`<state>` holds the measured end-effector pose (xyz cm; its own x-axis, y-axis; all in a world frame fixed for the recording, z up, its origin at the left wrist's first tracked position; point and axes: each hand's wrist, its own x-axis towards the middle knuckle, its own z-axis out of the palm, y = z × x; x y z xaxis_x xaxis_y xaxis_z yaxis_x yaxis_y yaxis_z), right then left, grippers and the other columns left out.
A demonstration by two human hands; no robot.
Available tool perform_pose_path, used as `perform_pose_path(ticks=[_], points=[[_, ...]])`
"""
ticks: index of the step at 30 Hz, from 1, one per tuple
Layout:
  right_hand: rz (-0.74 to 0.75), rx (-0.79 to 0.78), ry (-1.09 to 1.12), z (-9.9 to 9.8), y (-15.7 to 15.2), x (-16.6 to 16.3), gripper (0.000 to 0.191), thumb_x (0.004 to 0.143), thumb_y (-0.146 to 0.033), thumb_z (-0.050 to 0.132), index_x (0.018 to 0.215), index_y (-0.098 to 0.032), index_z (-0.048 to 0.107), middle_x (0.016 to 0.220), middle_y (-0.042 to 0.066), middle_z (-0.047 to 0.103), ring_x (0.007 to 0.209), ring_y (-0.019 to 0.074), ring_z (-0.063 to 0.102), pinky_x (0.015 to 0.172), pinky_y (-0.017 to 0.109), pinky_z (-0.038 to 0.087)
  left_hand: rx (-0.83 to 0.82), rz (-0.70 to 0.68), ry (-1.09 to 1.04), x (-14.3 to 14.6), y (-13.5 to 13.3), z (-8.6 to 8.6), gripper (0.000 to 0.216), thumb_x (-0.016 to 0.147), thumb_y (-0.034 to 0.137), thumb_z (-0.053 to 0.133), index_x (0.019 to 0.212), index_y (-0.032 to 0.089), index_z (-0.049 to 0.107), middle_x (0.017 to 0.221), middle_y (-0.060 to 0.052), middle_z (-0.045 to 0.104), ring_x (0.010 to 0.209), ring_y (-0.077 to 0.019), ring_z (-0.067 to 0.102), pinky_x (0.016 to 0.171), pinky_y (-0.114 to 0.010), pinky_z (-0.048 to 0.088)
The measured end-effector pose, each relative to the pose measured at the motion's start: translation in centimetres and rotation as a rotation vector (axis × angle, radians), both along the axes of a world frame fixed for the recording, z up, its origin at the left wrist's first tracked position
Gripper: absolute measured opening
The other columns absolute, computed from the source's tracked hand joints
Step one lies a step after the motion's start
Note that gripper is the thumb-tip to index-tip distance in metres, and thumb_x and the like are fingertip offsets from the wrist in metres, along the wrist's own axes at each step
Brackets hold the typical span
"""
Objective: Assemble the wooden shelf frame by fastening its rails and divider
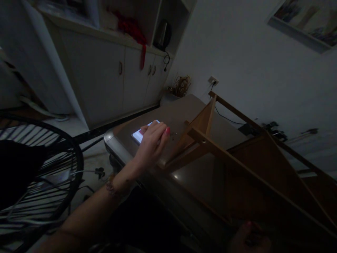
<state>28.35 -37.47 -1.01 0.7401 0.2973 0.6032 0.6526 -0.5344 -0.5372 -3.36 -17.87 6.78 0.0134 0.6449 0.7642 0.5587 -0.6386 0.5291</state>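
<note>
Starting with the phone [137, 136], lit up and lying flat on the table [185, 102], near its rounded corner. Partly covered by the left hand [151, 143], with bunched, half-curled fingers; can't tell whether gripping the phone or just touching it. At a guess, on a phone step right now, tapping or checking something rather than handling any wood. Just beyond the left hand, a little scatter of small bits [173, 134], maybe screws, but too tiny and dark to be sure. Beside those, the wooden frame [231, 160], tilted over the table and running off toward the lower right. Way down in the gloom, the right hand [250, 239], with curled fingers near the lower part of the wooden frame; can't tell if holding anything. Next move would probably call for freeing up the left hand and steadying the wooden frame before picking at the small bits. Further out, a black chair [79, 151] to the left and white cabinets [100, 73] behind.
</note>
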Motion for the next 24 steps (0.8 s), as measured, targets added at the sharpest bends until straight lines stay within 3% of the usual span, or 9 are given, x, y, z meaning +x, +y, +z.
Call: perform_pose_path(ticks=[6,16,24], points=[[0.0,0.014,0.027,-0.3,0.0,0.2,0.037,0.079,-0.053,0.057,0.067,-0.026,0.035,0.062,-0.002,0.039,0.051,0.0162,0.035,0.049,0.029,0.028,0.164,0.037,-0.08,0.1,-2.2,1.8,0.032,0.1,0.022,0.03,0.07,0.02,0.039,0.066,0.001,0.046,0.067,-0.0144,0.044,0.066,-0.034,0.028],[0.001,0.01,0.026,-0.1,0.0,-0.2,0.037,0.08,-0.056,0.054,0.07,-0.025,0.038,0.064,-0.001,0.043,0.052,0.0163,0.038,0.049,0.029,0.03,0.424,0.064,0.1,1.5,-3.2,4.7,0.03,0.098,0.02,0.036,0.068,0.02,0.041,0.063,0.001,0.044,0.066,-0.0152,0.04,0.066,-0.032,0.026],[0.013,0.009,0.034,-0.5,-0.1,0.1,0.038,0.081,-0.059,0.052,0.072,-0.025,0.039,0.065,0.0,0.044,0.055,0.018,0.041,0.051,0.029,0.031,0.421,0.067,0.156,2.4,-2.3,4.8,0.03,0.098,0.026,0.041,0.069,0.019,0.046,0.067,0.0,0.048,0.07,-0.0166,0.041,0.066,-0.033,0.025]])
